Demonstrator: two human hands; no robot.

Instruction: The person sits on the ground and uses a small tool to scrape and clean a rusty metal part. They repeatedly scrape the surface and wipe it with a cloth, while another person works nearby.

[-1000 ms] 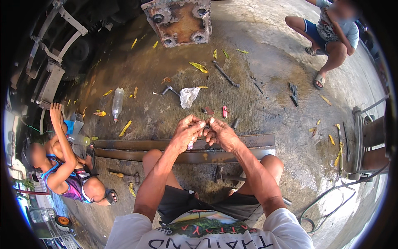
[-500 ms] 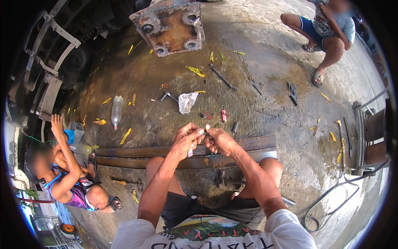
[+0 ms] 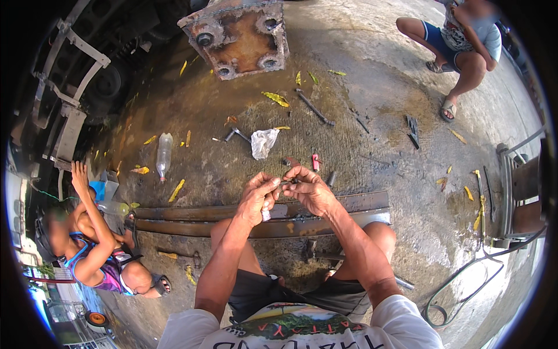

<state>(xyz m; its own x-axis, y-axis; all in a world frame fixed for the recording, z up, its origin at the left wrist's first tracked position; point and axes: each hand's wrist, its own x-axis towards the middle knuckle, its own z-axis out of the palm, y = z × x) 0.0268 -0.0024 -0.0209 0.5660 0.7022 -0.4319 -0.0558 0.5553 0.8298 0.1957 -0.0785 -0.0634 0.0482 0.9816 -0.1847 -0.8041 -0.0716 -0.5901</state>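
Two bare hands meet above the steel bars: fingers of the left hand and right hand pinch a small dark part between them, the left also curled round a small white item. A slack pinch could drop the part onto the bars. A red lighter and plastic bag lie ahead; a hammer crowds the knees.

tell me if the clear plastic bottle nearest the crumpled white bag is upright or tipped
Tipped. The clear plastic bottle lies lengthwise on the brownish concrete ground, its narrow neck toward the picture's lower edge.
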